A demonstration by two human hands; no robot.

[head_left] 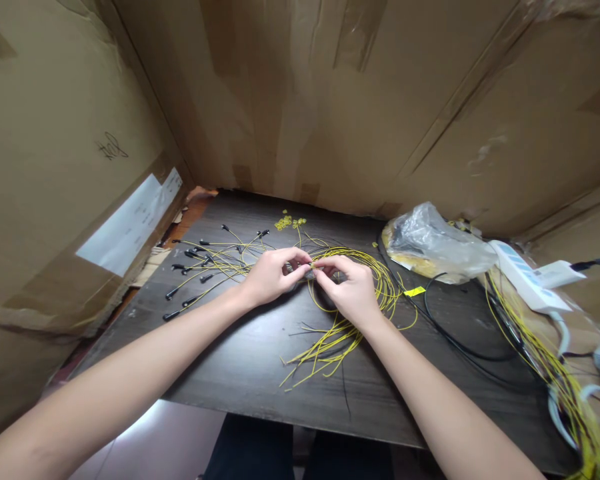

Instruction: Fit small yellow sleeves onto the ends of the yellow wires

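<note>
My left hand [276,275] and my right hand [349,288] meet over the table, thumbs and forefingers pinched fingertip to fingertip. A thin yellow wire seems to run between them; a tiny yellowish spot at the fingertips is too small to make out. Around and under my right hand lies a loose coil of yellow and black wires [386,280], its cut ends [305,363] fanning toward the table's front edge. Beside my left hand, wire ends with black connectors [171,293] spread out to the left. Small yellow pieces [286,221] lie in a pile behind my hands.
A clear plastic bag [433,240] rests at the back right, near a white power strip [525,277]. A black cable [455,343] loops over the dark table [230,360]. More yellow wires [570,407] hang at the right. Cardboard walls [290,113] enclose the back and sides.
</note>
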